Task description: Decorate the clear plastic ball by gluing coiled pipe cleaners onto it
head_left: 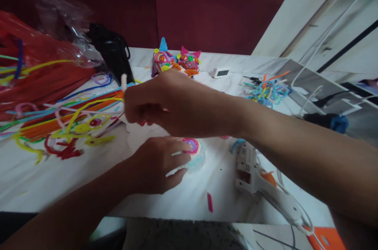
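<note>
My left hand [161, 163] lies low over the table with its fingers spread. Its fingertips touch a pink and purple coiled round piece [191, 146], which rests on a clear, bluish disc [196, 161]. Above it, my right hand [156, 98] reaches across to the left with curled fingers; whatever they hold is hidden. A pale stub [124, 80] sticks up beside its knuckles, and I cannot tell what it is. Left of that hand lie a bundle of coloured pipe cleaners [41, 132] and a yellow piece with a red eye [88, 124].
Two colourful animal heads [177, 61] stand at the back near a small white display [221, 73]. A black bottle [109, 51] is beside a red plastic bag [38, 80]. On the right are a white glue gun [260, 183] with its cord and tangled pipe cleaners [267, 90].
</note>
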Demonstrator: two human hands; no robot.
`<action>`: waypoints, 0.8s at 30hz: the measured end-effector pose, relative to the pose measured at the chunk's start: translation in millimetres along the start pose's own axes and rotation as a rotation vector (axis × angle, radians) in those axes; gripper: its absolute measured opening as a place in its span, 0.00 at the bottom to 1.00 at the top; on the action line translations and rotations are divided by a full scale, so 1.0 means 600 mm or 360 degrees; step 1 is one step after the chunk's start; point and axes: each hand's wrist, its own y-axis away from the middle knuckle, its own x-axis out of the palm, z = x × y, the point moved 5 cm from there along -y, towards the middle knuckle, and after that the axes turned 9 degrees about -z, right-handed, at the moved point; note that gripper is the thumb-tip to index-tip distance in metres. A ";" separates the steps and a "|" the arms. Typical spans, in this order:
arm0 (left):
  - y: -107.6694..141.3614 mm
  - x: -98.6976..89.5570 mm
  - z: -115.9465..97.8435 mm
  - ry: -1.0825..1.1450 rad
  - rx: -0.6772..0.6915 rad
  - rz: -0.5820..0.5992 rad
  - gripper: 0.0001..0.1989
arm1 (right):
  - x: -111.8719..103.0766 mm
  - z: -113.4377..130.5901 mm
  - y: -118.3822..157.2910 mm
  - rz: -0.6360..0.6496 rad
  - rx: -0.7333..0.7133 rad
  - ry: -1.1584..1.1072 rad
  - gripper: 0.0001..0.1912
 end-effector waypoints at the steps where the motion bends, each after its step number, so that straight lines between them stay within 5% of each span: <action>1: 0.000 0.001 0.001 0.0001 0.0001 -0.0026 0.06 | -0.010 -0.007 0.025 -0.0115 0.0099 0.0033 0.20; 4: 0.002 0.004 0.003 0.0018 0.0043 -0.0075 0.06 | 0.004 -0.060 0.115 -0.0241 0.0391 0.0068 0.16; 7: 0.005 0.007 0.004 0.0051 0.0069 -0.0039 0.06 | 0.047 -0.115 0.192 -0.0382 0.0325 -0.0128 0.08; 10: 0.008 0.007 0.003 0.0050 0.0021 0.0025 0.05 | 0.088 -0.155 0.238 -0.0447 0.0337 -0.0222 0.12; 16: 0.007 0.005 0.003 0.0045 -0.0025 0.0065 0.07 | 0.122 -0.158 0.246 -0.0515 0.0223 -0.0212 0.19; 24: 0.002 0.004 0.001 0.0042 -0.0028 0.0047 0.08 | 0.130 -0.148 0.239 -0.0519 0.0315 -0.0279 0.11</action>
